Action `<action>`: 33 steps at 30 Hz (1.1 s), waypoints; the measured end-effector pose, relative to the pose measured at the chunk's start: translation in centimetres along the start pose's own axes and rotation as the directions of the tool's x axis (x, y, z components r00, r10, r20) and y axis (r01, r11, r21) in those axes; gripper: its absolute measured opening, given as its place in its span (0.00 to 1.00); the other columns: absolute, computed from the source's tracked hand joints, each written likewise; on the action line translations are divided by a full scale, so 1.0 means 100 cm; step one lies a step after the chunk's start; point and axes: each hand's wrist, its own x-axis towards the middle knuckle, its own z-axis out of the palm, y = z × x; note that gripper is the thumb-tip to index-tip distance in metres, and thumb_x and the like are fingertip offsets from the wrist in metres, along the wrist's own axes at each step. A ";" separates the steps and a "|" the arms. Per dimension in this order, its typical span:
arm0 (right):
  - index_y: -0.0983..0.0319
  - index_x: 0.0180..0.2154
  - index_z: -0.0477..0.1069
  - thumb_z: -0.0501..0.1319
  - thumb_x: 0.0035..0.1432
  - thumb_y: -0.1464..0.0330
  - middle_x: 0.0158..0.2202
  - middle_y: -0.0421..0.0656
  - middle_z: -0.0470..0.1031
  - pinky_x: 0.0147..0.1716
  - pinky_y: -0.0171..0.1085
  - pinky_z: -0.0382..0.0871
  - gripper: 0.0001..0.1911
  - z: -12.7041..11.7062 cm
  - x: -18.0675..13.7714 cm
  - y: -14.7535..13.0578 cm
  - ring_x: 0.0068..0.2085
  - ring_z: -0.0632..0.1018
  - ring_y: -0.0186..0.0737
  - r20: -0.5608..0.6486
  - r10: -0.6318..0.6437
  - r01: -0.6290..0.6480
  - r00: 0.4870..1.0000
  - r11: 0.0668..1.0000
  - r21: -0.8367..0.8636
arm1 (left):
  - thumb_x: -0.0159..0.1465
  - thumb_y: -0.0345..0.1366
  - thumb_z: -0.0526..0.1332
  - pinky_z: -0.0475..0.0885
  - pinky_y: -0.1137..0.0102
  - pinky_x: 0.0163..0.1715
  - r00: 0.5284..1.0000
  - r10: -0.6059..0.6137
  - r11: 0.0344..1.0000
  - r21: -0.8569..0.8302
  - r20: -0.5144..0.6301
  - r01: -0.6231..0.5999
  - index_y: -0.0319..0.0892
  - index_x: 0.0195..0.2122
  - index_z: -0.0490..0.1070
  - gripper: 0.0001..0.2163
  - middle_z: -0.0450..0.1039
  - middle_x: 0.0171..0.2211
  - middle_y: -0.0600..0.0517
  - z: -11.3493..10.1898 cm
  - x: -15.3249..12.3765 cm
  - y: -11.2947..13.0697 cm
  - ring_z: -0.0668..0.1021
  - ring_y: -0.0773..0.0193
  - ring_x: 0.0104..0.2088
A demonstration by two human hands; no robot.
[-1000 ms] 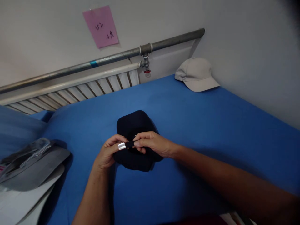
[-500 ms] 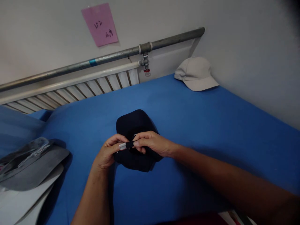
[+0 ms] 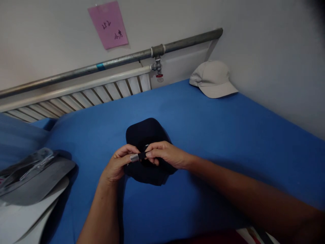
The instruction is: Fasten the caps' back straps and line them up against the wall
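A dark navy baseball cap (image 3: 147,130) lies on the blue surface (image 3: 162,210), its brim pointing away from me. Across its near side runs a dark strap (image 3: 142,155) with a silver metal buckle (image 3: 134,158). My left hand (image 3: 120,162) is closed, thumb and fingers pinching the strap at the buckle. From the other side my right hand (image 3: 164,154) pinches the dark strap just right of the buckle. The fingers hide part of the strap and the cap's opening.
A beige cap (image 3: 213,78) sits in the far right corner against the wall. At the left lie stacked grey and white caps (image 3: 38,183). Behind the surface are a white radiator (image 3: 101,93), a metal pipe (image 3: 122,61) and a red-handled valve (image 3: 159,75).
My right hand has shifted slightly right, and a little more dark strap shows between the buckle and my right fingertips. The cap stays in place.
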 end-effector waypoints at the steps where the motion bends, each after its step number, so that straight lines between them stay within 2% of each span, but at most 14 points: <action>1: 0.64 0.28 0.72 0.61 0.52 0.70 0.22 0.36 0.70 0.27 0.31 0.61 0.04 0.000 0.000 0.000 0.24 0.68 0.27 0.003 0.000 0.000 1.000 1.000 0.001 | 0.50 0.37 0.71 0.68 0.76 0.28 1.000 -0.004 1.000 0.003 0.002 0.004 0.42 0.29 0.78 0.07 0.77 0.25 0.53 0.000 0.000 0.000 0.75 0.70 0.26; 17: 0.65 0.28 0.71 0.61 0.51 0.70 0.21 0.36 0.69 0.26 0.31 0.60 0.04 -0.002 0.002 0.005 0.23 0.68 0.27 0.067 0.026 -0.031 0.997 0.997 0.077 | 0.50 0.38 0.72 0.71 0.77 0.30 0.999 -0.030 0.999 -0.014 0.036 0.030 0.42 0.29 0.79 0.08 0.79 0.27 0.52 0.002 0.001 0.000 0.78 0.69 0.28; 33: 0.64 0.27 0.72 0.62 0.50 0.69 0.22 0.36 0.69 0.26 0.31 0.61 0.04 0.000 0.003 0.007 0.23 0.68 0.27 0.030 0.029 -0.031 0.999 0.997 0.067 | 0.49 0.39 0.73 0.69 0.81 0.26 0.994 -0.109 0.993 -0.041 0.018 0.109 0.42 0.29 0.79 0.09 0.78 0.25 0.54 0.007 0.001 0.004 0.76 0.73 0.24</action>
